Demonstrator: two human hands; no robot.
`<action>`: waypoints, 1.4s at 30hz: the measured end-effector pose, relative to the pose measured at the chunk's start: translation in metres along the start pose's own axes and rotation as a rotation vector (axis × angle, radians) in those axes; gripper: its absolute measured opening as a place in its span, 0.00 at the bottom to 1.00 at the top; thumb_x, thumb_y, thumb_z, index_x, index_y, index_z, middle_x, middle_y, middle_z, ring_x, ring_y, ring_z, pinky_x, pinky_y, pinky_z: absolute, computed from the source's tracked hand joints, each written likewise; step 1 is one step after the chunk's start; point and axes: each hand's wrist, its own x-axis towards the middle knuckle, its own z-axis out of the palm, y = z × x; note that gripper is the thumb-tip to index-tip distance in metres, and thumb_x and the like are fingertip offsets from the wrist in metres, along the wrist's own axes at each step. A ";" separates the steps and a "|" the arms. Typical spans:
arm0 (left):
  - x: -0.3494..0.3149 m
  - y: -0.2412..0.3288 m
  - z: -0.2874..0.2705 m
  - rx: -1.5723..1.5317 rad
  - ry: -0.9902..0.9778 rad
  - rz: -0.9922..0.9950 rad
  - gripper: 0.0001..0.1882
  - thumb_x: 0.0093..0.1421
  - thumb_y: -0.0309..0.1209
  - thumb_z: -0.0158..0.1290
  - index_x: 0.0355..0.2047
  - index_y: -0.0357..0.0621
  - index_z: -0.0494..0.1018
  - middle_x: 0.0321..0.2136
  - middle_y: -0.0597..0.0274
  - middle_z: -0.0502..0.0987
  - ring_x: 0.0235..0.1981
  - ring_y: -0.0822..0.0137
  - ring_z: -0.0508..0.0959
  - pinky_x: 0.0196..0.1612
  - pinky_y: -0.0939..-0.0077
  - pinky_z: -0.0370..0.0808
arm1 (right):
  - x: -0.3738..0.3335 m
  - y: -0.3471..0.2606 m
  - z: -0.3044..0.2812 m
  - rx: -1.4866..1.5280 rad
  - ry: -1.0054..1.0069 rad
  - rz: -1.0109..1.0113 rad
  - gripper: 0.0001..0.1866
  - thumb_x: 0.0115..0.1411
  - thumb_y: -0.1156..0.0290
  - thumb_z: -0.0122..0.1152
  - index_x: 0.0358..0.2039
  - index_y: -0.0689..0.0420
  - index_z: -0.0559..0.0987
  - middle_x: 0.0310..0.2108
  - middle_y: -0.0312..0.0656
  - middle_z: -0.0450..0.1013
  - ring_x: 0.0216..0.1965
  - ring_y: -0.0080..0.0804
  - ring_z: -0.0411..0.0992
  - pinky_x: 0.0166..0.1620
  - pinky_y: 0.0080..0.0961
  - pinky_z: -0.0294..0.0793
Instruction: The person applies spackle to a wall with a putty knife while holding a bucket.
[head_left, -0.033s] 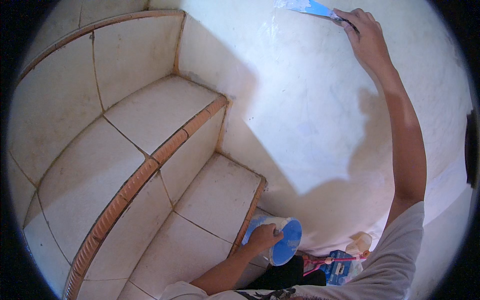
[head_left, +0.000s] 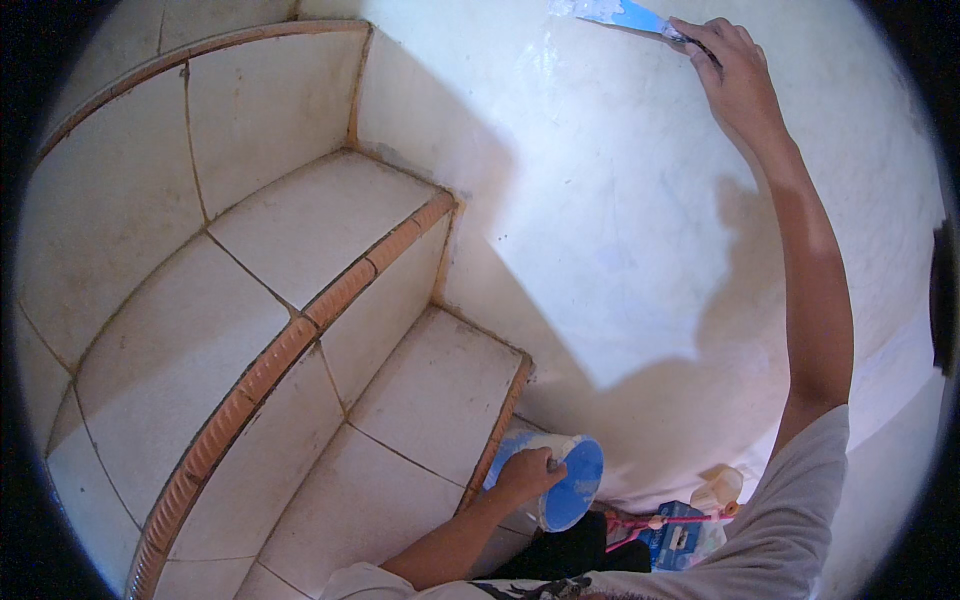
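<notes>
High on the pale wall (head_left: 610, 200), my right hand (head_left: 735, 75) is closed around the dark handle of a putty knife (head_left: 640, 17). Its blue blade lies against or very close to the wall, with whitish paste on it. Beside the blade, a wet white smear (head_left: 546, 60) runs down the wall. Low down by the stairs, my left hand (head_left: 527, 476) grips the rim of a blue-and-white bucket (head_left: 577, 485), its thumb over the edge. The bucket is tilted, showing a blue inside; its bottom is hidden from this angle.
Tiled steps (head_left: 330, 195) with ribbed orange-brown edging (head_left: 240, 390) rise at the left and meet the wall. Below my right arm are a blue box (head_left: 675, 535), a pink stick-like thing (head_left: 690, 519) and a translucent pale container (head_left: 718, 488). Shadows fall across the wall.
My right hand and the putty knife have shifted very slightly to the right. My left hand and the bucket stay in place.
</notes>
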 end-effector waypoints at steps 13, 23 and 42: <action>0.001 0.004 -0.006 -0.004 -0.035 0.002 0.30 0.59 0.57 0.55 0.32 0.35 0.77 0.30 0.38 0.80 0.35 0.39 0.81 0.43 0.48 0.76 | -0.012 -0.026 0.019 -0.105 -0.061 0.019 0.18 0.67 0.70 0.54 0.56 0.46 0.79 0.40 0.39 0.74 0.43 0.38 0.71 0.50 0.38 0.70; 0.001 0.008 0.001 0.009 0.023 0.055 0.27 0.60 0.52 0.56 0.33 0.34 0.77 0.29 0.40 0.80 0.34 0.42 0.81 0.40 0.50 0.77 | -0.003 -0.051 0.031 -0.215 0.000 0.100 0.19 0.69 0.71 0.54 0.59 0.46 0.78 0.44 0.40 0.74 0.46 0.36 0.70 0.54 0.33 0.71; 0.001 0.003 0.001 -0.003 0.014 0.015 0.29 0.59 0.55 0.56 0.35 0.34 0.78 0.30 0.38 0.80 0.34 0.41 0.81 0.41 0.49 0.76 | 0.005 -0.121 0.013 0.061 -0.115 0.419 0.16 0.68 0.68 0.54 0.55 0.53 0.78 0.43 0.46 0.74 0.40 0.45 0.77 0.46 0.37 0.79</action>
